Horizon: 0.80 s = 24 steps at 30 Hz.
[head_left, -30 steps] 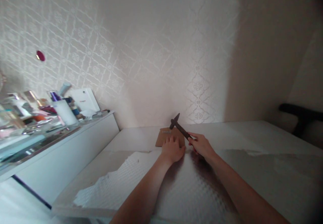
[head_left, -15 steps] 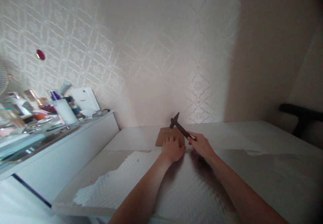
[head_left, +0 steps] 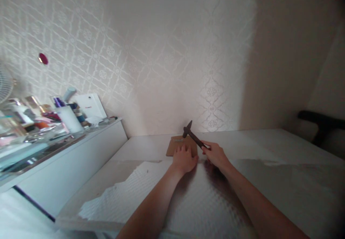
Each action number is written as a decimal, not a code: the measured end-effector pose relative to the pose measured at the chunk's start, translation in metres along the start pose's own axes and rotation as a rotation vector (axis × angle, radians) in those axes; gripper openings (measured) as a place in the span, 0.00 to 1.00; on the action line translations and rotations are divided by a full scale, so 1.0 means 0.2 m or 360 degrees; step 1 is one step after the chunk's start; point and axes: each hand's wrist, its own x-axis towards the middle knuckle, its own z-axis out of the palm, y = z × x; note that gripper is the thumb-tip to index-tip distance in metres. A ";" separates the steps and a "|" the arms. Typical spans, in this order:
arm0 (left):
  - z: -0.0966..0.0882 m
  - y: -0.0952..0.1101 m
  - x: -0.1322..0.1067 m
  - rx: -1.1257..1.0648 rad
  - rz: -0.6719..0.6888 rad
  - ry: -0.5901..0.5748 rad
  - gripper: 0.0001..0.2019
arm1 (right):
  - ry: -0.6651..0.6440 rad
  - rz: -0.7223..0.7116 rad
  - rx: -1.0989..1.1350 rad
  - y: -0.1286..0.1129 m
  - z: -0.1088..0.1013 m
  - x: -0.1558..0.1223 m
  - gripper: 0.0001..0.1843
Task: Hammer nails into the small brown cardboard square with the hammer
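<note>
My left hand (head_left: 184,159) lies flat with fingers spread on a small brown board (head_left: 170,149), covering its lower part. Along the upper part of the board runs a short row of small silvery pieces (head_left: 178,140), too small to name. My right hand (head_left: 215,155) is wrapped round the handle of a hammer (head_left: 194,138). The dark hammer head is raised over the board's upper right corner, apart from its surface, with its pointed end upward. Beneath my forearms a white quilted sheet (head_left: 126,196) with a ragged edge covers part of the table.
To the left a white cabinet (head_left: 88,149) bears crowded bottles, a white box (head_left: 93,105) and a white cup-like container (head_left: 70,120). Behind the white table (head_left: 256,142) stands a patterned wall. A black armrest-like part (head_left: 320,118) is at the right.
The hammer and my right hand have shifted very slightly to the right. My left hand and the board look unchanged.
</note>
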 end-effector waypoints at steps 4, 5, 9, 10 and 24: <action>0.00 0.00 0.01 -0.0007 -0.0008 -0.0024 0.31 | 0.0034 -0.0106 -0.0084 0.00 0.00 0.00 0.22; 0.00 0.00 0.01 -0.0008 -0.0009 -0.0020 0.31 | 0.0020 -0.0139 -0.0121 -0.01 0.00 -0.01 0.22; 0.00 0.00 0.00 -0.0007 0.0010 0.0005 0.31 | -0.0007 -0.0217 -0.0212 -0.03 -0.02 -0.01 0.22; 0.00 0.00 0.00 -0.0002 0.0014 0.0007 0.30 | 0.0006 -0.0217 -0.0208 -0.03 -0.02 -0.02 0.22; 0.01 -0.01 0.00 0.0003 0.0039 0.0034 0.30 | 0.0062 -0.0189 -0.0163 -0.03 -0.01 -0.02 0.22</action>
